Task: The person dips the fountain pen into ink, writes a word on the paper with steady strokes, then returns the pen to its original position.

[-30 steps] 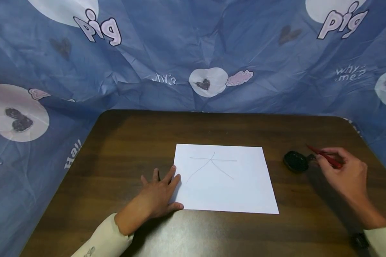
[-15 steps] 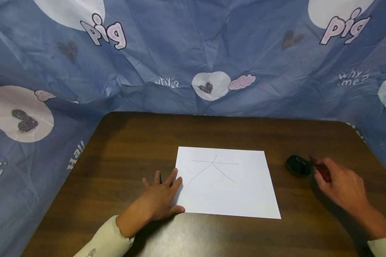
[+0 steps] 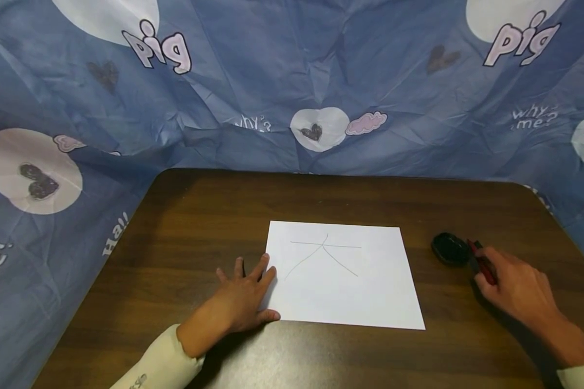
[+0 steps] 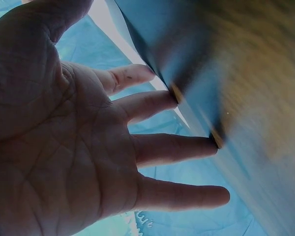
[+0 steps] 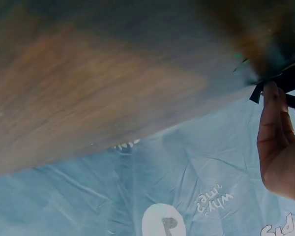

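Observation:
A white sheet of paper lies on the table, bearing thin drawn lines: one bar, a short stroke above it and two slanting legs below. My left hand rests with fingers spread at the sheet's left edge, thumb at its lower left corner. On the right, my right hand grips a slim red pen, its fingertips beside the narrow dark end of a dark green rounded object. Whether those fingers also pinch that end, I cannot tell. Dark pieces at the fingertips are hard to make out in the right wrist view.
The brown wooden table has rounded far corners. A blue printed cloth hangs behind it and along its left side. Bare wood surrounds the paper.
My right hand has come down and closer to the dark green object's narrow end, still with the pen. The view has shifted slightly. My left hand stays at the paper's edge.

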{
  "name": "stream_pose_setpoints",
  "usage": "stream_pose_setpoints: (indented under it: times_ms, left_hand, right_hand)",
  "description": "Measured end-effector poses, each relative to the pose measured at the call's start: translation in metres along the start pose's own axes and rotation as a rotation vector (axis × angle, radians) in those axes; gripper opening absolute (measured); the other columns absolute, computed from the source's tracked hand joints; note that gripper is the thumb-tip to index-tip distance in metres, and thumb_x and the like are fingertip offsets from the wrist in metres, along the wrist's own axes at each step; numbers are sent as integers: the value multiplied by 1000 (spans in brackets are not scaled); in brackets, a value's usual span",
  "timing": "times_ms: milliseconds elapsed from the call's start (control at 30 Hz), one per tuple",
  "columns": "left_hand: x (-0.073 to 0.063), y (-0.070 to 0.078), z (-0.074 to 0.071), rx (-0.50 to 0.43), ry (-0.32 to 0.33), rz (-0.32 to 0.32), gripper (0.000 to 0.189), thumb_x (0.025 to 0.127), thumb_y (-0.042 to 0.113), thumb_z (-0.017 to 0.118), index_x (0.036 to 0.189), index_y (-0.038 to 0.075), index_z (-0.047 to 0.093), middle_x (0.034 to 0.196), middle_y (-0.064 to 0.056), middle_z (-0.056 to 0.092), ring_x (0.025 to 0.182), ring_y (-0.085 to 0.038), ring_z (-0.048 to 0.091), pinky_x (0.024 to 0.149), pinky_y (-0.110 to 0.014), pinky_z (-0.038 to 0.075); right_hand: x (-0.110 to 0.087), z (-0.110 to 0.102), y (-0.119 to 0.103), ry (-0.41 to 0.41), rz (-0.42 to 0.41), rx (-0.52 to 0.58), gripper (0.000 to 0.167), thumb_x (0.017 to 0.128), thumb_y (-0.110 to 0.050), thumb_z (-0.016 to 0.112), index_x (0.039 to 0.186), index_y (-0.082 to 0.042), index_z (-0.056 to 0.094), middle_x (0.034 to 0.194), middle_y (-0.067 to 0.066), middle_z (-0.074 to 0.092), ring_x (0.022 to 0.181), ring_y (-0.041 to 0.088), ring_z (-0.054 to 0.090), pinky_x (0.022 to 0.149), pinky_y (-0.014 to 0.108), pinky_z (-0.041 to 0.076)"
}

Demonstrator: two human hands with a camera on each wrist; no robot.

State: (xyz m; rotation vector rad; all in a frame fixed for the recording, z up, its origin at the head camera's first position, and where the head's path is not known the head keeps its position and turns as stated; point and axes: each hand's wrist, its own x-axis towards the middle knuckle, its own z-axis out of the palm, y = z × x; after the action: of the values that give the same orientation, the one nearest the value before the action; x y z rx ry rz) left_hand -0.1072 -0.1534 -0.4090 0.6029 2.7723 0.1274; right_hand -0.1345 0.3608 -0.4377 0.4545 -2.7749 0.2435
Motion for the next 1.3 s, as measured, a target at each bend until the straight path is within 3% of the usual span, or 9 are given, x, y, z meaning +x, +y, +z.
stream_pose_setpoints:
  times_ms: [267, 933, 1300]
  left_hand:
    - [0, 0, -1, -4, 8, -1, 86, 85, 58, 70, 149, 9, 42, 161, -18, 28, 131, -66, 30, 85, -86, 28]
    - [1, -1, -2, -6, 11, -4, 86, 84, 58, 71, 148, 9, 43, 160, -17, 29, 131, -66, 30, 84, -86, 28]
    - [0, 0, 0, -8, 9, -4, 86, 85, 58, 70, 149, 9, 42, 161, -17, 28, 132, -66, 30, 84, -86, 29]
  right_hand:
    - [-3, 2, 2, -60, -43, -16, 48, 73, -20, 78, 116, -12, 59, 88, 9, 59, 52, 9, 37, 38, 27, 27]
    - [-7, 3, 0, -67, -22, -35, 37, 78, -26, 78, 111, -11, 69, 103, 19, 63, 56, 13, 46, 37, 30, 31]
    - [-8, 4, 1, -66, -24, -19, 38, 77, -21, 79, 111, -6, 69, 111, 26, 64, 69, 31, 63, 42, 41, 44]
